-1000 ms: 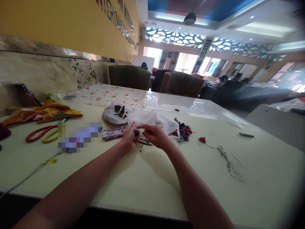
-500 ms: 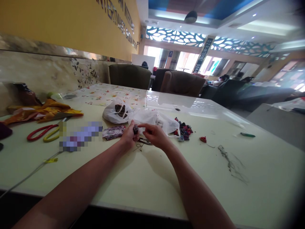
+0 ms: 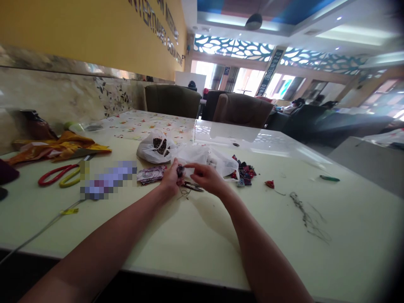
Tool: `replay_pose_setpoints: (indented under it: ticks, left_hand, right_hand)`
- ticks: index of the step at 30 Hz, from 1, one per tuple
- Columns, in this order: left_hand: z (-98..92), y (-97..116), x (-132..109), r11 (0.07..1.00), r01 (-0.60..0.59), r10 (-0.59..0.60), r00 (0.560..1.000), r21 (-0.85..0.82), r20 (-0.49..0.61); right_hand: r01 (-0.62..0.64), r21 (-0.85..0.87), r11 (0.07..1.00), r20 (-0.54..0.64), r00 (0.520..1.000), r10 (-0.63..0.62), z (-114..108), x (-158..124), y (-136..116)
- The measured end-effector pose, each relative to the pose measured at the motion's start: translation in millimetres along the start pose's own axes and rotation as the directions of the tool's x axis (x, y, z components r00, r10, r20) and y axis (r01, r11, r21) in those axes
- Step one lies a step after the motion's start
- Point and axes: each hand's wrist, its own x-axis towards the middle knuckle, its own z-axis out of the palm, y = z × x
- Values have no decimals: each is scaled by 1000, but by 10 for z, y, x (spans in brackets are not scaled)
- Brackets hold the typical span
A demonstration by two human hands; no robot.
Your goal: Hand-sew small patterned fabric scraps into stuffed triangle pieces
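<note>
My left hand [image 3: 171,179] is closed round a small dark fabric piece [image 3: 180,170], held just above the pale table [image 3: 202,235]. My right hand [image 3: 206,177] pinches at that same piece from the right, fingers pressed together. Dark thread [image 3: 184,193] hangs from the piece down to the table. Small thread snips [image 3: 192,186] lie under the hands. Behind them sit a white plastic bag [image 3: 202,156] and a knotted bag of dark bits [image 3: 154,148].
Red and yellow scissors [image 3: 59,175] and patterned fabric [image 3: 150,174] lie left. Orange cloth [image 3: 59,145] sits by the wall. Small coloured fabric pieces [image 3: 244,173], a red scrap [image 3: 269,184], loose thread [image 3: 307,219] and a green object [image 3: 329,178] lie right. Armchairs [image 3: 241,110] stand beyond.
Both hands have stayed together on the dark piece, shifting slightly away from me; my right fingers have closed in on it. The view has drifted a little.
</note>
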Motion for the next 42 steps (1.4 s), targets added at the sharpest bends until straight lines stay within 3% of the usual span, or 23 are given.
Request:
replay_pose_setpoints:
  ticks: [3,5,8,11,13,15,17,20,24,28,33,38,42]
  left_hand:
    - [-7,20,15,997,59,-59,998,-41,16]
    - [2,7,11,995,94,-93,995,-44,39]
    - [21,-30,-8,990,136,-133,989,-43,62]
    - [22,-54,-15,983,175,-171,983,-56,68]
    - [10,-51,-8,980,185,-181,982,-77,59]
    - [-2,-35,2,977,181,-176,983,-113,52]
    - [-8,-13,9,974,173,-167,985,-149,48]
    - [-3,10,11,973,158,-154,987,-167,36]
    - [15,-7,12,980,115,-118,993,-163,-8]
    - [24,-62,17,987,57,-65,997,-153,-46]
    - [18,-102,18,1000,-25,26,999,17,-30]
    - [-5,-88,39,999,-51,51,998,-6,-28]
    - [13,-75,6,992,-87,91,995,94,-39]
  right_hand:
    - [-122,111,986,-236,961,146,-102,27,221]
    - [-266,97,959,-423,862,281,-152,28,433]
    - [-357,105,928,-505,785,359,-208,-4,705]
    - [-364,70,929,-541,769,342,-260,-32,767]
    - [-335,18,942,-551,783,289,-264,-25,677]
    - [-257,-30,966,-495,844,209,-216,-2,518]
    - [-127,-38,991,-335,936,107,-119,21,334]
    - [-58,-21,998,-162,985,54,47,30,91]
    - [-31,-45,998,-100,995,26,149,7,-68]
    - [-39,-71,997,-51,998,35,149,-3,-65]
    - [31,-147,989,36,999,-26,168,-3,-23]
    - [-4,-132,991,-91,996,-8,160,-12,-55]
    - [24,-111,994,21,1000,-22,161,-15,-92]
